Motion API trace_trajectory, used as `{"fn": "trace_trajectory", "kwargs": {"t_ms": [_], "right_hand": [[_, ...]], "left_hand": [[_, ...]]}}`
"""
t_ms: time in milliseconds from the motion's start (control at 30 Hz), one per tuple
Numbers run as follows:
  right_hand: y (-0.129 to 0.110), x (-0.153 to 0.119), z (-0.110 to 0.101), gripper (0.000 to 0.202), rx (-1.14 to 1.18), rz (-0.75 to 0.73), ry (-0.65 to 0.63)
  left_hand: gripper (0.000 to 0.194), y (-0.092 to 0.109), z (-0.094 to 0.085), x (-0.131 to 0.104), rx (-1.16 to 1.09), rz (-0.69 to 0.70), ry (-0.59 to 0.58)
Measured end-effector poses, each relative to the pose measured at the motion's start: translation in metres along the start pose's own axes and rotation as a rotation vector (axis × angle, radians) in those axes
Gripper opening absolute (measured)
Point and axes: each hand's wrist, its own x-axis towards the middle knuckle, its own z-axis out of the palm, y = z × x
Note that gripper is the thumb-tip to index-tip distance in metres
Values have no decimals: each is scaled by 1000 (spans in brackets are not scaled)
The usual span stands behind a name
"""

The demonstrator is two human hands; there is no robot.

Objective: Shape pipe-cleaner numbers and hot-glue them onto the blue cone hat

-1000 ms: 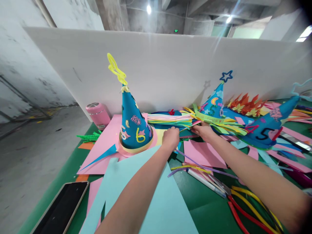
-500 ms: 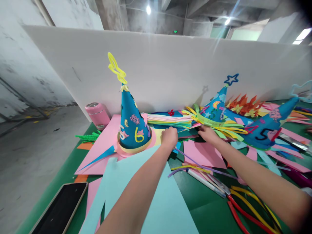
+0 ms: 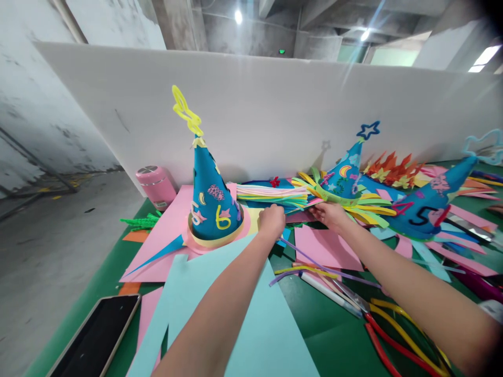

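Note:
My left hand (image 3: 272,222) is closed just right of a blue cone party hat (image 3: 212,188) bearing a yellow 6. Its fingers face away from me, so what they hold is hidden. My right hand (image 3: 329,214) pinches the edge of some coloured paper sheets (image 3: 301,210), in front of a second blue cone hat (image 3: 343,175) topped with a blue star. Between and beyond my hands lies a bundle of pastel paper strips (image 3: 273,193). Light blue paper (image 3: 236,293) spreads under my left forearm.
A pink flask (image 3: 156,186) stands at the left back, and a phone (image 3: 96,337) lies at the front left. Pliers (image 3: 353,296), a white marker (image 3: 328,293) and pipe cleaners (image 3: 310,267) lie on the right. A third cone hat (image 3: 432,204) tilts beyond. A white board (image 3: 267,115) stands behind.
My right hand has shifted slightly left and up along the paper sheets, showing more of its fingers. My left hand has hardly moved. The whole view has drifted a little.

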Motion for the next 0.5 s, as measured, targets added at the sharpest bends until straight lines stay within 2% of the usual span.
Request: {"fn": "trace_trajectory", "kwargs": {"t_ms": [267, 367, 500], "right_hand": [[-16, -1, 13, 25, 115, -18, -68], [-18, 0, 12, 26, 60, -69, -44], [-7, 3, 5, 27, -123, -131, -6]], "left_hand": [[29, -3, -1, -2, 9, 41, 44], [29, -3, 1, 0, 10, 36, 50], [28, -3, 4, 5, -2, 5, 31]]}}
